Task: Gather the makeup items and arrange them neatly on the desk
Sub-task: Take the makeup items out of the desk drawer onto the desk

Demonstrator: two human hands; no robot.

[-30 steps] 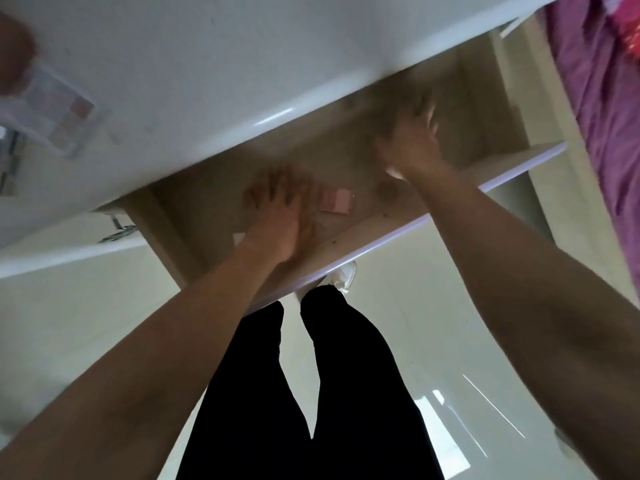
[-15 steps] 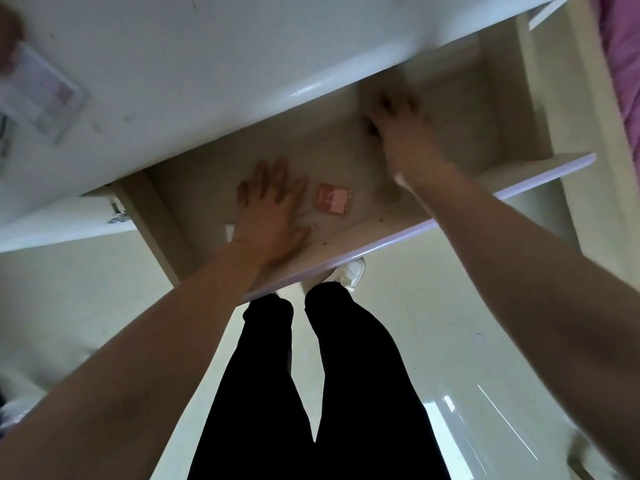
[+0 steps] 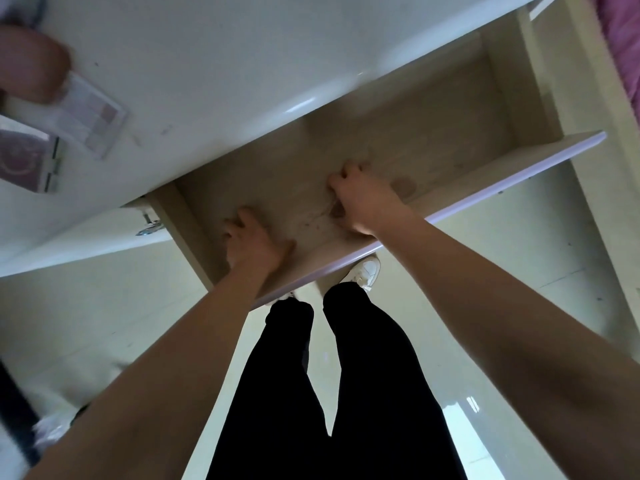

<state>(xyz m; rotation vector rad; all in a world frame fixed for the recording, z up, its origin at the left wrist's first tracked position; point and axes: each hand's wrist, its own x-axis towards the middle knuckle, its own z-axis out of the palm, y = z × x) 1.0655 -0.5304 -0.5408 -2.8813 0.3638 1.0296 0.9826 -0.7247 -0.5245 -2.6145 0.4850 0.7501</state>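
Note:
The open drawer (image 3: 450,109) under the white desk (image 3: 242,64) holds both my hands. My right hand (image 3: 360,199) has its fingers curled down at the spot where the small pink compact lay, and the compact itself is hidden beneath it. A round brownish item (image 3: 403,187) lies just right of that hand. My left hand (image 3: 252,240) rests on the drawer floor near the front left corner with bent fingers, and anything under it is hidden. An eyeshadow palette (image 3: 93,116) and a purple case (image 3: 24,161) lie on the desk's left part.
The drawer's lilac front panel (image 3: 502,181) juts out above my legs and white shoe (image 3: 363,270). A blurred pink object (image 3: 31,71) sits at the desk's far left. A purple bedspread (image 3: 623,36) borders the right edge. Glossy tiled floor lies below.
My right hand came back from the drawer's rear to the front and closed over the pink compact. My left hand stayed near the front left corner and bent its fingers.

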